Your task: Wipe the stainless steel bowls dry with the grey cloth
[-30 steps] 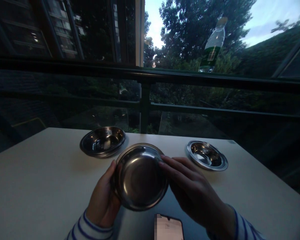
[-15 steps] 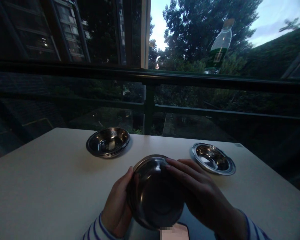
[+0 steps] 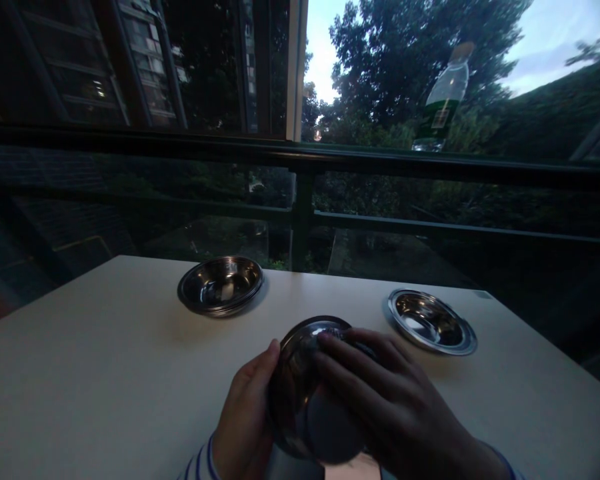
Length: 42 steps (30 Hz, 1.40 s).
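A shiny metal bowl [image 3: 293,407] is tilted up in front of me, its rounded outside turned towards me. My left hand [image 3: 245,407] grips its left edge, thumb along the side and the other fingers mostly behind. Across the upper right of the bowl's outer surface lies my right hand [image 3: 385,393], its fingers stretched out and touching the metal; its thumb is hidden. Further back on the left sits a stack of metal bowls [image 3: 220,287]. On the right, a wide-rimmed metal bowl [image 3: 430,320] rests on the table.
The white table [image 3: 105,373] ends at a dark railing [image 3: 300,157] before a window. A plastic bottle [image 3: 443,100] with a green label stands beyond the table. Below the held bowl, a phone-like object [image 3: 353,468] with a pinkish face shows partly at the bottom edge.
The fingers of my right hand have slid from the bowl's upper right edge further left over its outside. The held bowl has tilted slightly. The whole view has shifted a little.
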### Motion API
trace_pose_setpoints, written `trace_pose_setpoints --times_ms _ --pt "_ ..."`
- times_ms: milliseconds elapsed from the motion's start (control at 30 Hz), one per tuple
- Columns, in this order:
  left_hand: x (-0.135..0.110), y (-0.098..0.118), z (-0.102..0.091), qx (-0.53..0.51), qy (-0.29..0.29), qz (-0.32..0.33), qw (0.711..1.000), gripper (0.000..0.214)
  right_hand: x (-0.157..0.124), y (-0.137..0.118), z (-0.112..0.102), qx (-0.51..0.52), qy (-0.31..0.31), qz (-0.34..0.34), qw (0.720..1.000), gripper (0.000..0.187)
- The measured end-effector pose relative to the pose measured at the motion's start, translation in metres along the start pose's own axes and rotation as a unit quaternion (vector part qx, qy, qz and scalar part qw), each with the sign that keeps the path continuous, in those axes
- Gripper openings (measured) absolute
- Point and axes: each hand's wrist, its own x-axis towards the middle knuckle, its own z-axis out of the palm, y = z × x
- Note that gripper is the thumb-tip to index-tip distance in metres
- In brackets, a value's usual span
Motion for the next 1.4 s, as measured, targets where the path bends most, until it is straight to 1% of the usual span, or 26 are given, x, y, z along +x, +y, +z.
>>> trace_pose_setpoints --times_ms 67,100,233,267,367,467,567,633,733,900,1067,1100,1200,1267,1333,1400 --pt "-0.001 0.0 0.002 -0.009 -0.013 0.005 1.0 0.028 0.003 -0.004 -0.002 -0.012 0.011 -0.027 0.999 0.03" --pt "-0.001 0.0 0.003 -0.011 -0.015 0.007 1.0 0.028 0.004 -0.004 -0.002 -0.017 0.014 -0.027 0.999 0.03" --pt "0.0 0.001 0.003 -0.011 0.011 0.0 1.0 0.027 0.003 -0.001 -0.002 -0.046 0.017 0.029 0.998 0.03" --pt "0.0 0.0 0.003 -0.012 0.017 -0.001 1.0 0.027 0.003 -0.002 -0.001 -0.051 0.016 0.027 0.998 0.031" --pt "0.0 -0.001 0.0 -0.016 0.028 -0.003 0.999 0.029 0.006 -0.01 0.001 -0.057 0.01 -0.022 0.998 0.031" --pt "0.002 -0.001 -0.002 -0.013 0.062 -0.015 0.998 0.03 0.008 -0.022 0.007 -0.055 0.011 -0.05 0.997 0.031" --pt "0.004 0.001 -0.003 -0.008 0.116 -0.021 0.993 0.03 0.006 -0.03 0.017 -0.045 0.032 -0.067 0.996 0.03" --pt "0.004 0.003 -0.001 -0.014 0.133 -0.025 0.991 0.031 0.003 -0.033 0.024 -0.037 0.048 -0.072 0.996 0.029" --pt "0.003 0.004 0.001 -0.025 0.128 -0.034 0.991 0.034 0.001 -0.034 0.026 -0.037 0.04 -0.069 0.996 0.027" --pt "0.004 0.006 -0.001 -0.034 0.104 -0.05 0.993 0.037 0.003 -0.031 0.018 -0.054 0.022 -0.041 0.997 0.031" --pt "0.009 0.016 -0.004 -0.028 0.149 0.01 0.988 0.036 0.002 -0.03 0.021 -0.041 0.0 -0.079 0.996 0.027" --pt "0.009 0.017 -0.004 -0.03 0.147 0.005 0.989 0.037 0.001 -0.03 0.022 -0.041 0.001 -0.083 0.996 0.027" --pt "0.009 0.016 -0.004 -0.036 0.13 -0.038 0.99 0.038 0.001 -0.03 0.025 -0.043 0.018 -0.083 0.995 0.027" --pt "0.011 0.018 -0.006 -0.033 0.132 -0.022 0.99 0.038 0.001 -0.028 0.025 -0.044 0.015 -0.085 0.995 0.025" --pt "0.013 0.021 -0.008 -0.027 0.146 0.04 0.988 0.036 0.001 -0.025 0.023 -0.045 0.006 -0.094 0.995 0.025" --pt "0.014 0.023 -0.011 -0.024 0.143 0.059 0.988 0.035 0.0 -0.022 0.021 -0.043 0.005 -0.101 0.994 0.025"
